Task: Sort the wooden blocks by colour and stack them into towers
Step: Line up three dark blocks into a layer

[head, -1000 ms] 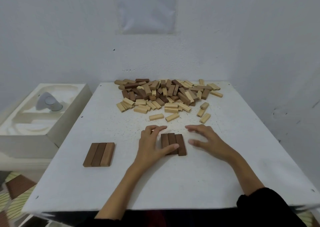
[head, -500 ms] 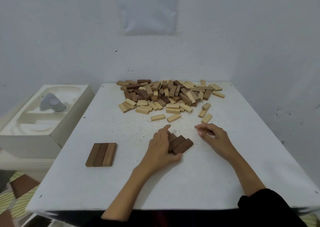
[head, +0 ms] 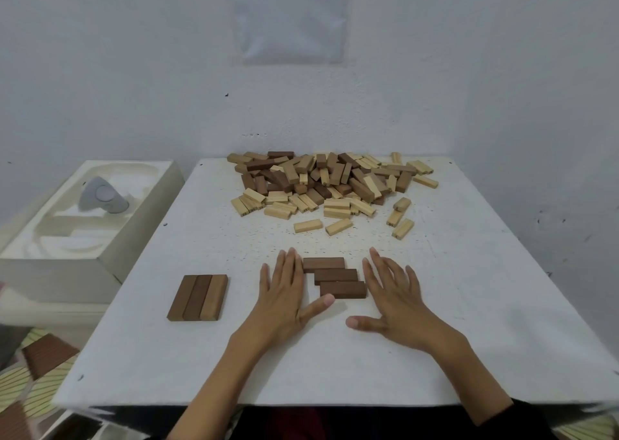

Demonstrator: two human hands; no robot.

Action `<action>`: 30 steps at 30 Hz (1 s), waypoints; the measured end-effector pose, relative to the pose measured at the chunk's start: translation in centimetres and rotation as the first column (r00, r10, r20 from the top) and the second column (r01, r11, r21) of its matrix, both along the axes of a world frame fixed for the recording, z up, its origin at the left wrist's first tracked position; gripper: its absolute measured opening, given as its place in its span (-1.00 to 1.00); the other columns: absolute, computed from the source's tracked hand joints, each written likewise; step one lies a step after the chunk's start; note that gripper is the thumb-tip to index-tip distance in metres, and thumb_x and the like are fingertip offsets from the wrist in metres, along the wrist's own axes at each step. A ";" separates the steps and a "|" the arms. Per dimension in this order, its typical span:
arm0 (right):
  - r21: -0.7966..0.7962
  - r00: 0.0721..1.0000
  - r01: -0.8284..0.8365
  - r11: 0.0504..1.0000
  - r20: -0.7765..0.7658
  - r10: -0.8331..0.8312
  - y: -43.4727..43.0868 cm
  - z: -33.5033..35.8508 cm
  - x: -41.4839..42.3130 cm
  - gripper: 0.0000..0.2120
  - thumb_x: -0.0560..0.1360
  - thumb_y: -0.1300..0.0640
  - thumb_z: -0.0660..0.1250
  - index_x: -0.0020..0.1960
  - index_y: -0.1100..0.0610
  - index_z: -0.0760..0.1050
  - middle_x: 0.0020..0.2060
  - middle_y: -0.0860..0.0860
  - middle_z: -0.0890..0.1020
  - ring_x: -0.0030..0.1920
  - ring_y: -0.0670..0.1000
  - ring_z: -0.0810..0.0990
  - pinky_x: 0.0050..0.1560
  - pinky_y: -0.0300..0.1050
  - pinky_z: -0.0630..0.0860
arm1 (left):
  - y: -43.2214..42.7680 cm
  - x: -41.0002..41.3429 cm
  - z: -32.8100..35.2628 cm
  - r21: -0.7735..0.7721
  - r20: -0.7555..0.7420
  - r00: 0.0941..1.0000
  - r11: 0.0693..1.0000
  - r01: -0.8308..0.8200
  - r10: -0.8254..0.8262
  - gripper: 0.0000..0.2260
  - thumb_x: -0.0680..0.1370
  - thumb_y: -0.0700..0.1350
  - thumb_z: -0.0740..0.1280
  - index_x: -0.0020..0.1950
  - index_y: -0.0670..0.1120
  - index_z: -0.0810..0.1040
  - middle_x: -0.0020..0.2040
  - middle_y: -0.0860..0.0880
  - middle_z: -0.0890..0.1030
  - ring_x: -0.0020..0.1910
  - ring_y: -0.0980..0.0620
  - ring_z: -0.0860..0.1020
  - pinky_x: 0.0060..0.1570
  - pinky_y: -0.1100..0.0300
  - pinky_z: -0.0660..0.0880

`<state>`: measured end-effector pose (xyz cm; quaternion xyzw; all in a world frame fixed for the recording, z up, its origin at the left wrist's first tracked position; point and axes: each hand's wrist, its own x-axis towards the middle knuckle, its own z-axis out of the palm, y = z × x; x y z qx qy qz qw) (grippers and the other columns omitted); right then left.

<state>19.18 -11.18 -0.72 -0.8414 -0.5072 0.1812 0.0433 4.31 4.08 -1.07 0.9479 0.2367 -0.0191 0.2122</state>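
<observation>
Three dark brown blocks (head: 335, 276) lie side by side, crosswise and slightly staggered, on the white table (head: 469, 305). My left hand (head: 284, 292) lies flat at their left ends, fingers straight, its thumb tip by the nearest block. My right hand (head: 395, 295) lies flat at their right ends, fingers spread. A second set of three brown blocks (head: 198, 297) lies flat to the left. A mixed pile of light, mid-brown and dark blocks (head: 328, 181) fills the far side of the table.
A few loose light blocks (head: 402, 227) lie in front of the pile. A white moulded foam tray (head: 100, 231) with a grey object (head: 102, 198) stands left of the table. White walls close in behind and on the right.
The three dark blocks have been turned from lengthwise to crosswise. Both hands have opened flat and now flank the blocks' ends.
</observation>
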 end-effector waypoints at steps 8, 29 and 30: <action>-0.065 0.999 -0.027 0.998 -0.039 0.024 1.3 0.7 -0.7 0.42 -0.21 -0.68 -0.47 0.47 0.13 -0.45 0.44 0.05 -0.46 0.46 0.08 -0.42 0.40 0.19 -0.37 | -0.2 0.6 -0.3 0.094 -0.017 0.996 0.992 0.088 -0.087 0.14 0.09 0.59 -0.51 0.49 -0.10 -0.38 0.50 -0.03 -0.40 0.44 0.09 -0.45 0.40 -0.01 -0.45; -0.104 0.997 0.021 0.994 -0.076 -0.029 1.3 0.7 -0.6 0.43 -0.27 -0.70 -0.41 0.43 0.06 -0.52 0.40 0.08 -0.52 0.42 0.13 -0.49 0.38 0.21 -0.39 | -1.2 1.0 -0.3 0.070 -0.035 0.997 0.995 0.068 -0.065 0.14 0.03 0.59 -0.52 0.40 -0.13 -0.49 0.45 -0.06 -0.47 0.45 0.04 -0.44 0.39 -0.07 -0.44; -0.099 0.997 0.022 0.995 -0.073 -0.029 1.3 0.6 -0.7 0.44 -0.27 -0.69 -0.42 0.44 0.07 -0.51 0.40 0.08 -0.51 0.43 0.13 -0.48 0.38 0.21 -0.39 | -1.2 1.1 -0.4 0.074 -0.032 0.998 0.995 0.060 -0.057 0.13 0.03 0.59 -0.52 0.39 -0.12 -0.49 0.44 -0.06 -0.48 0.45 0.04 -0.43 0.38 -0.07 -0.43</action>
